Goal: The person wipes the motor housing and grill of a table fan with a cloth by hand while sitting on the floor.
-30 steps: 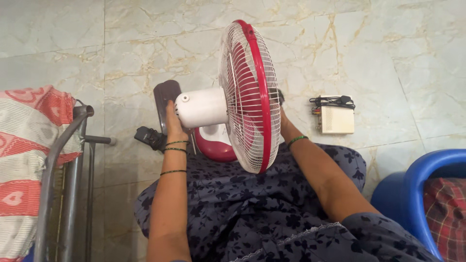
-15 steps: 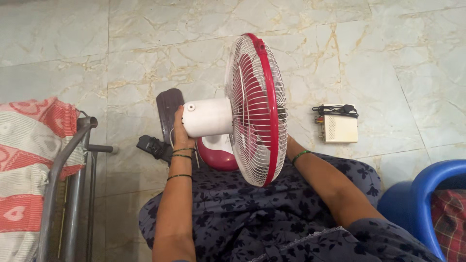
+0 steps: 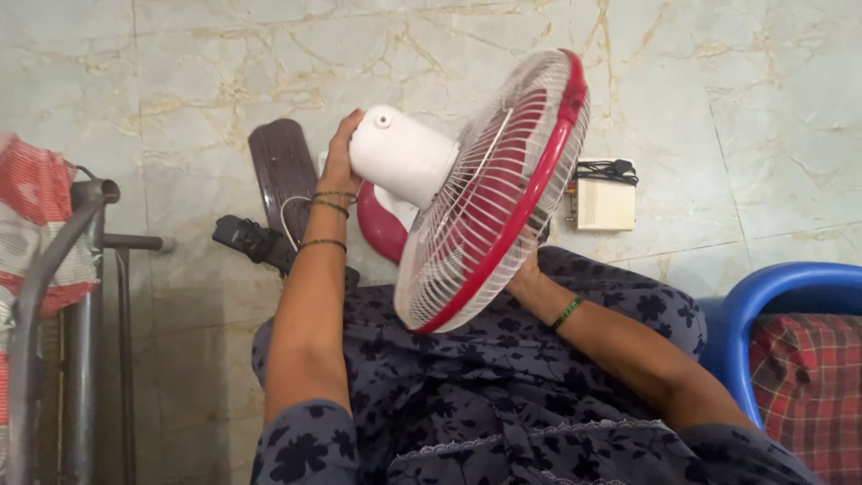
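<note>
A table fan with a white wire guard (image 3: 467, 216), a red rim (image 3: 530, 193) and red blades sits in front of my lap, its head tilted so the guard faces down and to the right. My left hand (image 3: 340, 154) grips the back of the white motor housing (image 3: 404, 157). My right hand (image 3: 523, 267) is mostly hidden behind the guard's lower edge, where it holds the front of the fan. The red and white fan base (image 3: 384, 224) shows under the housing.
A dark brown fan blade (image 3: 283, 171) and a black plug block (image 3: 247, 241) lie on the marble floor at the left. A white box with a coiled black cable (image 3: 603, 199) lies to the right. A grey metal frame (image 3: 85, 296) stands left, a blue tub (image 3: 772, 310) right.
The fan head has tipped from nearly upright to leaning right and down. My left hand rose with the motor housing. The view shifted left.
</note>
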